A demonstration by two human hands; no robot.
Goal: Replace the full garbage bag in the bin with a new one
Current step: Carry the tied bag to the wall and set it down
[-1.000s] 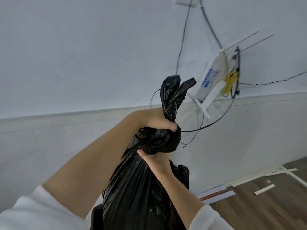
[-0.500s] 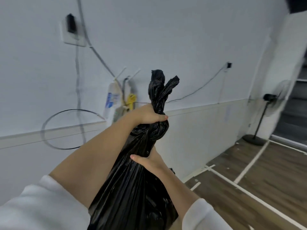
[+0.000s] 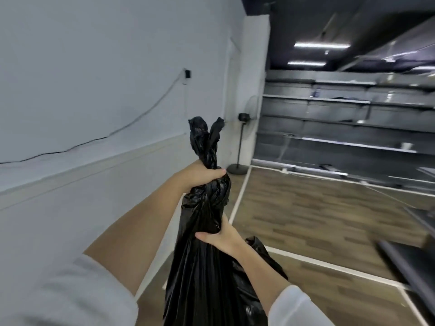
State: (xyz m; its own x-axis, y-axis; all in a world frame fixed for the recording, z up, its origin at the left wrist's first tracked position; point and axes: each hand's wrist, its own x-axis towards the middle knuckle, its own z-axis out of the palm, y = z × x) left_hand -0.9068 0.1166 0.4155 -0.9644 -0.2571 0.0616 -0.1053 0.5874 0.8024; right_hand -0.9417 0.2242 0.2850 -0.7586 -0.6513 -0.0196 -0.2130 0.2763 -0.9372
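Observation:
A full black garbage bag [image 3: 207,274] hangs in front of me, tied in a knot near its top with two loose ends sticking upward. My left hand [image 3: 200,176] is shut around the bag's neck at the knot. Lower down, my right hand [image 3: 221,236] grips the bag's side just under the knot. Both arms wear white sleeves. The bag's bottom runs out of the frame. No bin is in view.
A white wall [image 3: 94,90] with a black cable runs along my left. A standing fan [image 3: 242,142] is in the far corner. Dark shelving [image 3: 341,128] fills the right side. The wooden floor [image 3: 317,220] carries white tape lines. A dark object edge [image 3: 404,260] juts in at lower right.
The view has swung to the right along the wall, past the router and socket, to the fan and shelving. Both hands keep their grip on the bag; the right hand sits slightly lower.

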